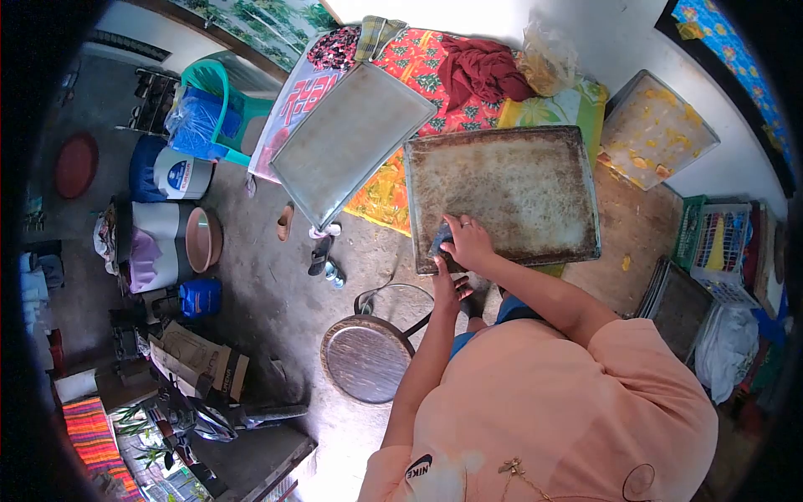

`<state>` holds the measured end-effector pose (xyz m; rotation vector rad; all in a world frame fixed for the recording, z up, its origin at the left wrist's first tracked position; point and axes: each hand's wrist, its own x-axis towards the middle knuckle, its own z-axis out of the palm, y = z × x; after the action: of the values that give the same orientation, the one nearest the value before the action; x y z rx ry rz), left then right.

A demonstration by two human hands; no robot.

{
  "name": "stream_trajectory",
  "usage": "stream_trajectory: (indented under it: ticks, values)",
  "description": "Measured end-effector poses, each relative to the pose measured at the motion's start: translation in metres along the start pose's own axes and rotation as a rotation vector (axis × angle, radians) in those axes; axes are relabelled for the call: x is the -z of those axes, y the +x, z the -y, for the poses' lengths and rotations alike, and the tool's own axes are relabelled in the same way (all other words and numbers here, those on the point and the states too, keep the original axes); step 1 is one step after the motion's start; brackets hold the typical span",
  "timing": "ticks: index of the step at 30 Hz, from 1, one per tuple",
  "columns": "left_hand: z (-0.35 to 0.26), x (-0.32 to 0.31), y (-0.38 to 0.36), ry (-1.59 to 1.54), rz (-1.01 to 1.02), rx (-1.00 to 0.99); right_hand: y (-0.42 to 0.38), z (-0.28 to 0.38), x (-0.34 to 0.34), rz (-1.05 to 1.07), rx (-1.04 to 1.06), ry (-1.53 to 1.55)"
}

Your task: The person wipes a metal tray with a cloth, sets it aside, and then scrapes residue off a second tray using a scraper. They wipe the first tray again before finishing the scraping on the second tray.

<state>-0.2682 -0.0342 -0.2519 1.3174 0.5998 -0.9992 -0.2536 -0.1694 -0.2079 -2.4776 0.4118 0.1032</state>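
A large rusty metal tray (510, 188) lies on the cloth-covered surface in front of me. My right hand (469, 243) is closed on a small dark pad (441, 238), pressed to the tray's inner face near its lower left corner. My left hand (447, 284) grips the tray's near edge at that corner, with the thumb on top and the other fingers below the rim. A second, greyer tray (351, 138) lies tilted to the left of the rusty one.
Dark red cloth (481, 74) and a plastic bag (548, 58) lie behind the trays. A tray with yellow residue (661, 130) leans at the right. Below left stands a round wooden stool (366, 358). Baskets (721, 238), a green chair (242, 113) and slippers (319, 255) are around.
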Motion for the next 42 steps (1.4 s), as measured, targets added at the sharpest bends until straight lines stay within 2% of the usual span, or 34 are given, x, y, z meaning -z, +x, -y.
stream_trajectory:
  ticks: [1, 4, 7, 10, 11, 13, 15, 16, 18, 19, 20, 22, 25, 27, 28, 31, 34, 37, 38, 40, 42]
  values:
    - [-0.003, -0.002, -0.006, 0.004, 0.0, 0.004, 0.0, -0.003, -0.002, 0.003, -0.015, 0.029]
    - [-0.007, -0.012, -0.022, 0.026, -0.347, -0.081, 0.003, -0.01, 0.001, 0.02, -0.083, 0.138]
    - [0.005, 0.004, -0.006, 0.169, -0.623, -0.5, 0.009, -0.02, 0.015, 0.071, -0.182, 0.29]
    - [-0.002, 0.02, 0.002, 0.293, -0.686, -0.787, 0.022, -0.053, 0.015, -0.024, -0.178, 0.446]
    - [-0.019, 0.017, -0.018, 0.299, -0.635, -0.698, 0.027, -0.07, 0.015, -0.051, -0.215, 0.523]
    - [-0.03, 0.023, -0.031, 0.548, -0.67, -0.779, 0.04, -0.1, 0.025, -0.116, -0.278, 0.681]
    - [-0.032, 0.037, -0.026, 0.484, -0.552, -0.892, 0.044, -0.108, 0.078, -0.251, -0.275, 0.804]
    - [-0.037, 0.03, -0.033, 0.531, -0.624, -0.978, 0.047, -0.108, 0.112, -0.305, -0.286, 0.862]
    - [-0.034, 0.038, -0.028, 0.474, -0.603, -0.924, 0.062, -0.12, 0.169, -0.517, -0.274, 0.618]
    - [-0.029, 0.043, -0.016, 0.396, -0.593, -0.901, 0.08, -0.138, 0.189, -0.657, -0.22, 0.608]
    - [-0.035, 0.036, -0.028, 0.512, -0.615, -0.894, 0.1, -0.156, 0.211, -0.797, -0.161, 0.594]
    - [-0.039, 0.025, -0.037, 0.534, -0.588, -0.916, 0.124, -0.167, 0.261, -1.05, -0.07, 0.455]
    - [-0.039, 0.029, -0.032, 0.655, -0.505, -0.943, 0.14, -0.152, 0.32, -1.187, -0.161, 0.241]
    - [-0.041, 0.025, -0.031, 0.709, -0.452, -0.957, 0.148, -0.144, 0.333, -1.136, -0.156, 0.089]
    - [-0.04, 0.018, -0.032, 0.702, -0.517, -0.989, 0.151, -0.142, 0.336, -1.108, -0.156, 0.012]
    - [-0.046, 0.014, -0.035, 0.806, -0.496, -1.009, 0.162, -0.151, 0.331, -0.858, -0.137, -0.153]
    - [-0.044, 0.013, -0.032, 0.903, -0.538, -1.018, 0.155, -0.146, 0.333, -0.769, -0.182, -0.219]
    - [-0.053, 0.006, -0.041, 0.837, -0.542, -1.058, 0.147, -0.145, 0.334, -0.764, -0.183, -0.244]
    - [-0.049, 0.023, -0.028, 0.911, -0.467, -1.009, 0.145, -0.146, 0.333, -0.834, -0.163, -0.184]
    - [-0.047, 0.027, -0.025, 0.947, -0.55, -0.947, 0.143, -0.148, 0.33, -0.97, -0.124, -0.059]
    - [-0.045, 0.034, -0.016, 1.001, -0.603, -0.928, 0.141, -0.152, 0.323, -1.188, 0.032, 0.088]
